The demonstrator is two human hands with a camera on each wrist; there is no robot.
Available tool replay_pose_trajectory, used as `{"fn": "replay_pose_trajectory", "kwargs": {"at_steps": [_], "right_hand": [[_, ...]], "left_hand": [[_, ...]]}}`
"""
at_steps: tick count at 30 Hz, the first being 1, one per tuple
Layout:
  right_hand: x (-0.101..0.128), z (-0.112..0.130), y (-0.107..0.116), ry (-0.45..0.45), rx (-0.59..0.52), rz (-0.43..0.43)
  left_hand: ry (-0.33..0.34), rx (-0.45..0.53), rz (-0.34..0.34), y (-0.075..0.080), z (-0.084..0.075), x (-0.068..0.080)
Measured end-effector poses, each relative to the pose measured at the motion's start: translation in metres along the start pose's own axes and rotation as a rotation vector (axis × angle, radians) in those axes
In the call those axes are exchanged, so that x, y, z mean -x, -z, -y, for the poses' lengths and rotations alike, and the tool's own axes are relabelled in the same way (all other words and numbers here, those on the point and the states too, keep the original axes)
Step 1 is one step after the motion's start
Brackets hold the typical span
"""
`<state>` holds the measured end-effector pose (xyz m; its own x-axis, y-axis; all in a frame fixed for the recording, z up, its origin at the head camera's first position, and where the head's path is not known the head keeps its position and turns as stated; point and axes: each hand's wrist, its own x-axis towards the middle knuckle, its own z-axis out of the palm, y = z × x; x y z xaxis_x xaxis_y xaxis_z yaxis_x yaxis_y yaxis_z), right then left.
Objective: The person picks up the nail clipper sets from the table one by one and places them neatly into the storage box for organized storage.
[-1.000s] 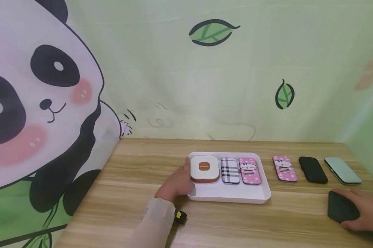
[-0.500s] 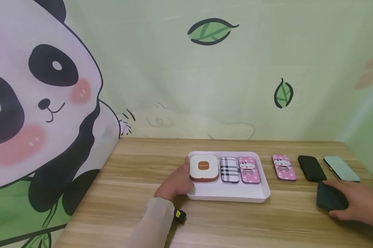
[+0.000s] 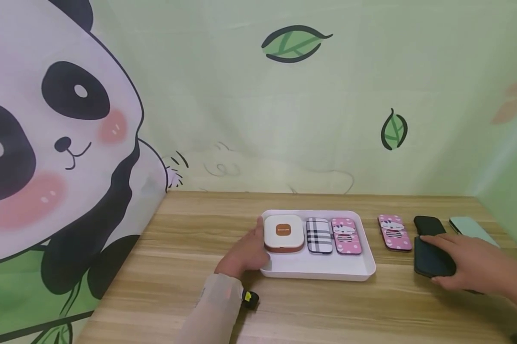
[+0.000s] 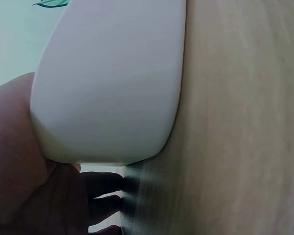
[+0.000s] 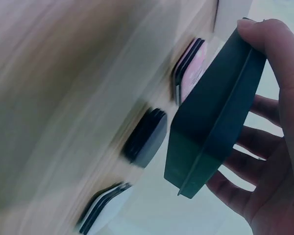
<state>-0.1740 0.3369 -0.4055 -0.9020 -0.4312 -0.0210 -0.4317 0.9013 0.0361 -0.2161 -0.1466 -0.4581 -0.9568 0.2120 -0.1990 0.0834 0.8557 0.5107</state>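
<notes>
Three cases sit in the white tray; I'm carrying a dark case, right hand fingers pinching it, left hand holding the tray's left edge — next, place it in the tray.

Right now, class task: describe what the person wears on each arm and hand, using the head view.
The left arm has a pale beige, thin sleeve reaching the wrist, where a small black device with a yellow mark sits. The left hand and right hand are bare: no gloves or rings visible. No right sleeve shows.
</notes>
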Motion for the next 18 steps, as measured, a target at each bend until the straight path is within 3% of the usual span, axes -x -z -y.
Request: {"fn": "replay_pose_trajectory", "kwargs": {"at_steps": [18], "right_hand": [[-0.046,0.046,0.035,0.13,-0.008,-0.063]], "left_hand": [[-0.039,-0.032,-0.021,0.002,-0.002,0.004]]}}
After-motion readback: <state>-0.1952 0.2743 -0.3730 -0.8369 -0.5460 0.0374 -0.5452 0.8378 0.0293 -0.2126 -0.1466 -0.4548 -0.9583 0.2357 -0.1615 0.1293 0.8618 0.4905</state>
